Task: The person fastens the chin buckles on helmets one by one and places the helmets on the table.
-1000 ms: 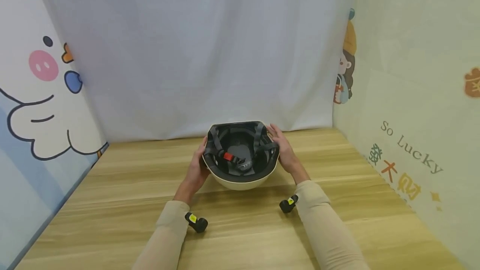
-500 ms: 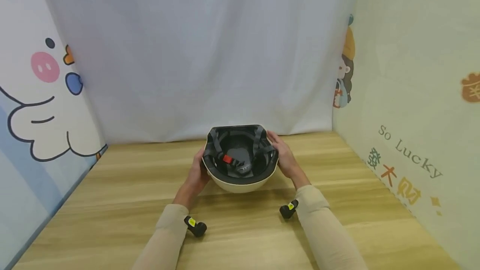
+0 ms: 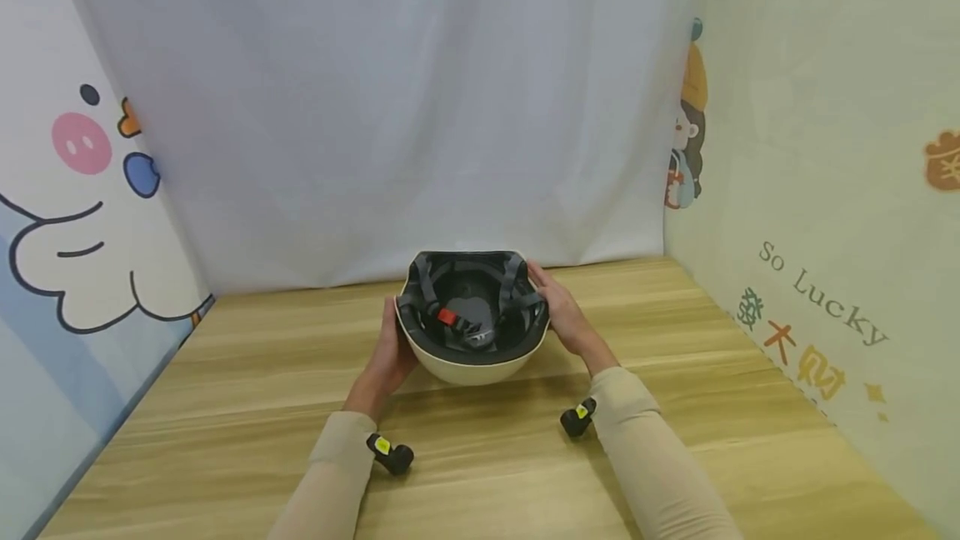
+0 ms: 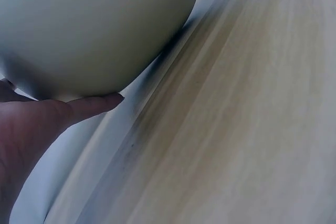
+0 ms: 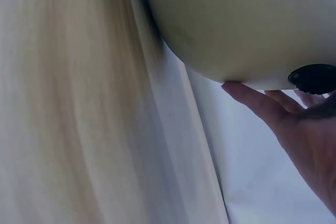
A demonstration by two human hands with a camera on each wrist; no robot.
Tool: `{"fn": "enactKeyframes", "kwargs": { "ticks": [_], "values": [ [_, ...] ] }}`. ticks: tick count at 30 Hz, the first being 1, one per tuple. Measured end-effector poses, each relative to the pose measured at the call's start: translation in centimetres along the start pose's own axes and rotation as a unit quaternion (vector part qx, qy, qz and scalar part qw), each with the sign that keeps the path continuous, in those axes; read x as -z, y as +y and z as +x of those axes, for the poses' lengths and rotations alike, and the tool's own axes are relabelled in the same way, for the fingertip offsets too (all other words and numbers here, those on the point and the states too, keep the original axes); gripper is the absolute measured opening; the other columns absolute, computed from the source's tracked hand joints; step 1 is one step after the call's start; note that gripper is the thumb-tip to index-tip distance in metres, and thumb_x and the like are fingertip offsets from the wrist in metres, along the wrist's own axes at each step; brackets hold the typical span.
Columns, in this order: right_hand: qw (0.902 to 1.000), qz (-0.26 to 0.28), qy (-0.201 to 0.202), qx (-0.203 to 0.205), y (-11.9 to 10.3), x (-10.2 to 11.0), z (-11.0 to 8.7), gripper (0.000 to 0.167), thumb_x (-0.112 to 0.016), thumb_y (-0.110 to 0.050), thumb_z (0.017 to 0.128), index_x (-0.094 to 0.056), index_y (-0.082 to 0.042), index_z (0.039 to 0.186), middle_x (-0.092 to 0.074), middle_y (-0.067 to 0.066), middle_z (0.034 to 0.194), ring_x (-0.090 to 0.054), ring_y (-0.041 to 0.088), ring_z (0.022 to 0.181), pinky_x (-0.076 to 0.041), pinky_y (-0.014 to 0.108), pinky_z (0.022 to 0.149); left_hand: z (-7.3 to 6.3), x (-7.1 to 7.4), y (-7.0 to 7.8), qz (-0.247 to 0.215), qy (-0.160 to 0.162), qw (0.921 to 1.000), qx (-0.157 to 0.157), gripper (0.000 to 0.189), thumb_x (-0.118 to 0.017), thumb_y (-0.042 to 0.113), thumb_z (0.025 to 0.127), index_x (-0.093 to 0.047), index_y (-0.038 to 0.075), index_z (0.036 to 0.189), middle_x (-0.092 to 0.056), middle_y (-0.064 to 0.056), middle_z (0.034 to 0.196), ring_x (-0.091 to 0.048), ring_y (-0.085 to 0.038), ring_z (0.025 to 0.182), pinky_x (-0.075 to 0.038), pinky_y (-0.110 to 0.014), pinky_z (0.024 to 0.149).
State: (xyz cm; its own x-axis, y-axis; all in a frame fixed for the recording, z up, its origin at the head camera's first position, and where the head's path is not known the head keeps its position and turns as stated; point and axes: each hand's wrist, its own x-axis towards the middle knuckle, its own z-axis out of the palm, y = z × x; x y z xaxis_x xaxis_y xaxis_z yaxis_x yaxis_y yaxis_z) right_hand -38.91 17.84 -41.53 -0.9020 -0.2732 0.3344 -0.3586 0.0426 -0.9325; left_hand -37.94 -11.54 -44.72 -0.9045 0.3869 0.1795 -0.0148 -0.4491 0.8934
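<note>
Gripping the upturned helmet (image 3: 468, 311) from both sides, the hands (image 3: 388, 357) (image 3: 567, 317) have shifted it slightly left since earlier.

You shifted the helmet (image 3: 471, 311) slightly left over the last second, its red buckle (image 3: 447, 317) moving with it. You also tipped it a little: more of the near outer shell showed, and the inside looked flatter. Your left hand's (image 3: 392, 357) fingertips ended farther left and lower. Your right hand's (image 3: 567, 315) fingertips also came left and dropped slightly.
</note>
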Motion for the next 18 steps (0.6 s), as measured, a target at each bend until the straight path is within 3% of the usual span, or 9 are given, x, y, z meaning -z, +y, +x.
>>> {"fn": "enactKeyframes", "kwargs": {
  "ticks": [6,8,13,18],
  "values": [
    [0.9995,0.01,-0.011,-0.03,0.3,0.1,-0.3,0.053,-0.022,-0.029,0.11,-0.022,-0.012,0.16,-0.02,0.011,0.165,-0.041,0.034,0.134,-0.052,0.028,0.078,-0.1,0.1,0.1,-0.017,0.014,0.9997,0.009,0.089,-0.015,0.073,0.097,-0.021,0.008,0.158,-0.025,-0.016,0.161,-0.036,-0.021,0.135,-0.026,-0.044,0.112],
    [0.9984,0.029,-0.019,-0.044,0.5,0.3,-0.4,0.053,-0.023,-0.026,0.109,-0.02,-0.014,0.161,-0.016,0.01,0.165,-0.043,0.037,0.13,-0.054,0.03,0.073,-0.2,0.0,0.1,-0.032,0.013,0.9994,0.011,0.082,-0.017,0.066,0.1,-0.024,0.008,0.157,-0.026,-0.016,0.16,-0.033,-0.024,0.137,-0.024,-0.045,0.112],
    [0.9973,0.036,-0.026,-0.059,0.2,0.8,-0.2,0.065,-0.029,-0.008,0.098,-0.02,-0.016,0.161,-0.015,0.009,0.166,-0.037,0.038,0.137,-0.05,0.033,0.08,-0.1,-0.3,0.8,-0.057,0.005,0.9983,0.006,0.072,-0.022,0.051,0.103,-0.026,0.003,0.157,-0.024,-0.015,0.162,-0.029,-0.026,0.141,-0.022,-0.046,0.113],
    [0.9968,0.028,-0.028,-0.069,0.1,0.9,0.0,0.068,-0.03,-0.004,0.095,-0.019,-0.016,0.161,-0.016,0.013,0.165,-0.03,0.036,0.142,-0.046,0.033,0.086,-0.5,-0.2,1.0,-0.021,0.011,0.9994,0.026,0.074,-0.018,0.054,0.103,-0.02,0.005,0.159,-0.022,-0.014,0.162,-0.026,-0.026,0.141,-0.026,-0.048,0.107]
  ]
}}
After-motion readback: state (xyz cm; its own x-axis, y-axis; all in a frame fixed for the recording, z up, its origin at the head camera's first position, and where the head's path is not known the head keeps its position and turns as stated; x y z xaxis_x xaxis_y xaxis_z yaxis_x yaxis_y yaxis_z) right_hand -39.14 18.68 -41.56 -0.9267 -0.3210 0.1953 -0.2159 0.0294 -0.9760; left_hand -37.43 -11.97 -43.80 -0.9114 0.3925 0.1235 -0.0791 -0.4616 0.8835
